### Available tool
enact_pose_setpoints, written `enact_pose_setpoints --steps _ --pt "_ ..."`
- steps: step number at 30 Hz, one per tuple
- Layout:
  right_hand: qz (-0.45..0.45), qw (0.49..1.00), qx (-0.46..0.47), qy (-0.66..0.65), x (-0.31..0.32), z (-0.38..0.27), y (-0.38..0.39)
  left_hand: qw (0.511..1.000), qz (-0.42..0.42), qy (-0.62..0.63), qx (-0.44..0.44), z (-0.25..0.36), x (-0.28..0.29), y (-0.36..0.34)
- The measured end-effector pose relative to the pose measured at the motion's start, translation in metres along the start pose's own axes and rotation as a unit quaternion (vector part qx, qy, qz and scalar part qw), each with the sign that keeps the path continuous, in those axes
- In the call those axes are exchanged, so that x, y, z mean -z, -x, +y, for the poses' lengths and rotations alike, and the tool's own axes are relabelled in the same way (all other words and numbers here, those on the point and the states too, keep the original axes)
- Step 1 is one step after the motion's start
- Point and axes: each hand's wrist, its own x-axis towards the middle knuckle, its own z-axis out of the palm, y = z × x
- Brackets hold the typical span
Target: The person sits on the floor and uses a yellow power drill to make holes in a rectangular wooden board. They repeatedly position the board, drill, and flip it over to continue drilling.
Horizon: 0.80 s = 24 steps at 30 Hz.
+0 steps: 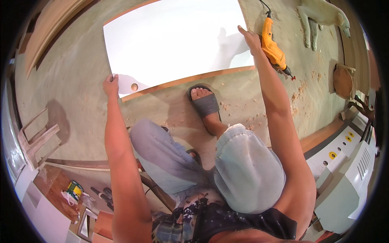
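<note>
A large white laminated board with a wooden edge lies flat on the concrete floor in front of me. My left hand grips its near left corner, beside a round hole cut in the panel. My right hand rests on the board's right edge, fingers curled over it. A yellow power drill lies on the floor just right of that hand, bit pointing toward me. My foot in a grey sandal stands close to the board's near edge.
A dog lies at the top right. Wood shavings are scattered near the drill. A round wooden disc sits at right. A white machine stands lower right. A wooden stool and cluttered tools are at left.
</note>
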Motion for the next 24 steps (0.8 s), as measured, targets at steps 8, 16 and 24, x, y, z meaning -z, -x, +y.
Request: enact_pose_setpoints --steps 8,16,24 --pt "0.044 0.99 0.061 -0.116 -0.001 0.024 0.002 1.0 -0.01 -0.01 -0.019 -0.013 -0.002 -0.01" --pt "-0.104 0.947 0.238 0.188 0.052 0.085 0.084 0.984 -0.094 -0.058 -0.142 -0.02 0.018 0.033" --pt "-0.08 0.926 0.255 0.266 0.046 0.093 0.086 0.964 -0.103 -0.062 -0.237 -0.032 0.025 0.088"
